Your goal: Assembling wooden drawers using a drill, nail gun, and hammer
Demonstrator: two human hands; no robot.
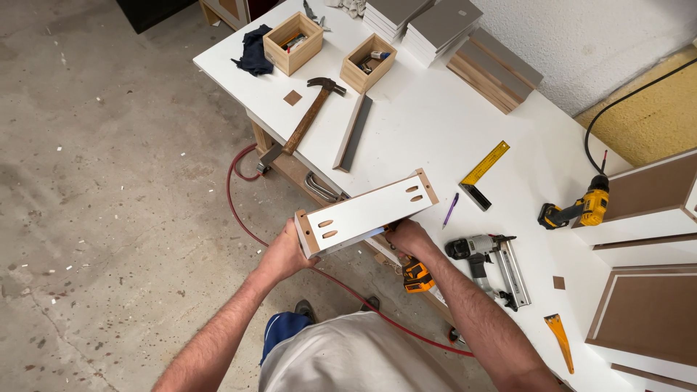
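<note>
Grey concrete floor, white worktop (435,123), and a board held up in two hands.

Both hands hold a white board (367,213) in the air by the near edge of the worktop, so the side with the slanted holes faces up and is easy to see. Left hand (282,255) wraps tight round one brown end. Right hand (409,236) cups the long edge from below, fingers closed on it, to keep it level. A nail gun (488,260) lies just beside the right arm. A purple pen (450,210) and a yellow square (483,173) lie near. A hammer (308,116) rests farther off, and a yellow drill (577,210) sits well apart.
</note>
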